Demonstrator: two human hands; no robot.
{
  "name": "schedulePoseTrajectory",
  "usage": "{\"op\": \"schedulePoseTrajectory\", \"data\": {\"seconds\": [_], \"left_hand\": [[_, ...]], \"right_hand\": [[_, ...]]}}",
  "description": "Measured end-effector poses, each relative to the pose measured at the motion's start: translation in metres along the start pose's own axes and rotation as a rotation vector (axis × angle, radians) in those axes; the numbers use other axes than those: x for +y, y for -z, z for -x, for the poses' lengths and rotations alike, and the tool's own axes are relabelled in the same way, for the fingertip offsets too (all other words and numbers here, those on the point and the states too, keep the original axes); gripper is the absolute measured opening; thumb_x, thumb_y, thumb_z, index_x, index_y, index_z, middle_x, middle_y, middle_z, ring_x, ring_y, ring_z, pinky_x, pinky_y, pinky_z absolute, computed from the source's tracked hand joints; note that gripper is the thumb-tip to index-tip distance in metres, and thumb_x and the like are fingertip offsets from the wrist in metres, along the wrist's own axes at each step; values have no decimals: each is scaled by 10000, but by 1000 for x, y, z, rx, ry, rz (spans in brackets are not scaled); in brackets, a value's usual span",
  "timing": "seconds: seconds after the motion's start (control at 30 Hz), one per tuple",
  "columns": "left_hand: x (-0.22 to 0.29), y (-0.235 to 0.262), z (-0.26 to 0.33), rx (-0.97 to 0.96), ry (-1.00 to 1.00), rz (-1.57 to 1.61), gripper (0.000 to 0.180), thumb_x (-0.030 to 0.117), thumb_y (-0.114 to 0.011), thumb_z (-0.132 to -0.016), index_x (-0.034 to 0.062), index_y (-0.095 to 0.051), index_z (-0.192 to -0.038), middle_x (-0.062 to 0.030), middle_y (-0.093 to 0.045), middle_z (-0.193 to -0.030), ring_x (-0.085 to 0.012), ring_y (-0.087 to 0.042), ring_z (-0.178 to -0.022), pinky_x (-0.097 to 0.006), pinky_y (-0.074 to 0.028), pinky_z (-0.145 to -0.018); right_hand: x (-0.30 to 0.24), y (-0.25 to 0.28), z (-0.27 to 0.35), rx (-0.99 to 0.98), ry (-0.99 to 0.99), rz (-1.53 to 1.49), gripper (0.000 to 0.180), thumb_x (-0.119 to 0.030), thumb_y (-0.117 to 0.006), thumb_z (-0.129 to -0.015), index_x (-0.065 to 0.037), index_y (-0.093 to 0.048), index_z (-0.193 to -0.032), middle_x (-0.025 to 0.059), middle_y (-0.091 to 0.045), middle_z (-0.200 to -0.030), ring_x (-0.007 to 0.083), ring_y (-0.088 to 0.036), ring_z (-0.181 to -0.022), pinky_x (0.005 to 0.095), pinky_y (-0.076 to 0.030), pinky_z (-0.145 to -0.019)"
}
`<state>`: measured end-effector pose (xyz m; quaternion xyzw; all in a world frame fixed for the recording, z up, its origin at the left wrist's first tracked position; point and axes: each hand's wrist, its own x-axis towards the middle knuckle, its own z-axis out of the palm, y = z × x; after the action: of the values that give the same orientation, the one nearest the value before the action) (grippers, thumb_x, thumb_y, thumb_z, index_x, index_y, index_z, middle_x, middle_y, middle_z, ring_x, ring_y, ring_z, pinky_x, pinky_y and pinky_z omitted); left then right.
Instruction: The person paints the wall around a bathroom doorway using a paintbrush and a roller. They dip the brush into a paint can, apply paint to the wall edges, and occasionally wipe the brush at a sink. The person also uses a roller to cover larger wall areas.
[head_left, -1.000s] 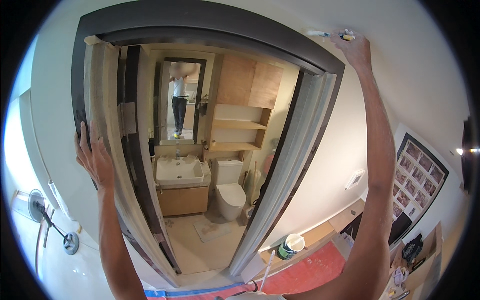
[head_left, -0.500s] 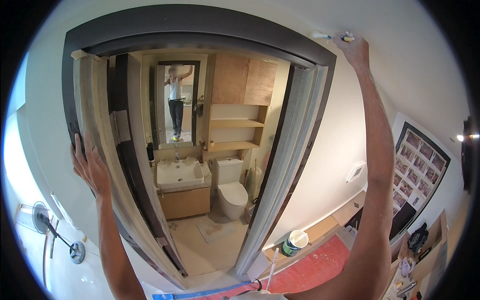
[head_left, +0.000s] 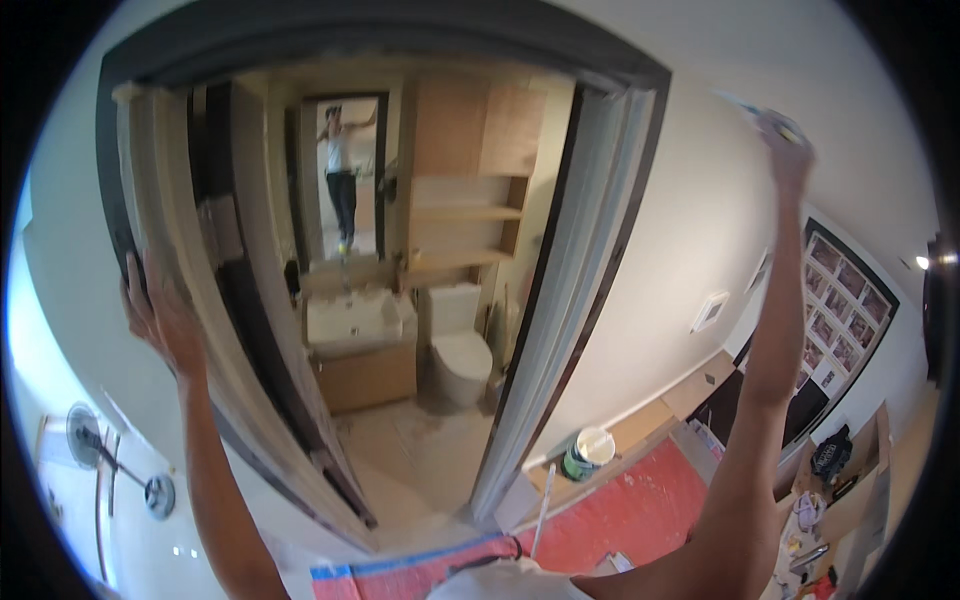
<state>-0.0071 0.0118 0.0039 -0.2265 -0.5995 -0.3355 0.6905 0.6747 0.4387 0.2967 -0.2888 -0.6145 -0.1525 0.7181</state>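
My left hand (head_left: pixel 165 320) rests with its fingers spread against the left side of the dark door frame (head_left: pixel 115 200), near its outer edge. High at the right, my right hand (head_left: pixel 788 160) is closed around a slim tool with a pale bluish tip (head_left: pixel 740 102). Motion smears the tool, so its exact kind cannot be told. Its tip points left toward the pale wall (head_left: pixel 690 170), beyond the frame's upper right corner. Whether the tip touches the wall is unclear.
Through the doorway are a washbasin (head_left: pixel 355 318), a toilet (head_left: pixel 460 350) and a mirror (head_left: pixel 345 180) showing my reflection. A bucket (head_left: pixel 590 455) stands on a ledge below right, beside red floor covering (head_left: pixel 640 510). A fan (head_left: pixel 85 430) is at the lower left.
My right hand has moved right and down with the tool, away from the frame's corner. My left hand stays on the frame. The view has shifted slightly.
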Motion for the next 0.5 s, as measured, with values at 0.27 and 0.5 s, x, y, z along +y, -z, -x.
{"op": "schedulePoseTrajectory", "data": {"seconds": [0.27, 0.5], "left_hand": [[-38, -3, 7, 91, 26, -9, 625, 495, -518, -1021, 119, -448, -1516, -227, -427, -1526, -392, -360, -1435, -519, -270, -1148], [-18, 1, -3, -92, 192, -45, 589, 392, -499, -1041, 254, -333, -1589, -210, -264, -1629, -475, -271, -1463, -635, -159, -1197]], "right_hand": [[97, 121, 307, -184, -738, -447, 468, -193, -565, -1033, 89, -480, -1397, 212, -582, -1388, 300, -565, -1298, 359, -407, -1161], [158, 277, 671, -74, -1478, -388, 405, -429, -533, -1040, -94, -612, -1252, -50, -660, -992, 32, -632, -834, 163, -528, -681]]}}
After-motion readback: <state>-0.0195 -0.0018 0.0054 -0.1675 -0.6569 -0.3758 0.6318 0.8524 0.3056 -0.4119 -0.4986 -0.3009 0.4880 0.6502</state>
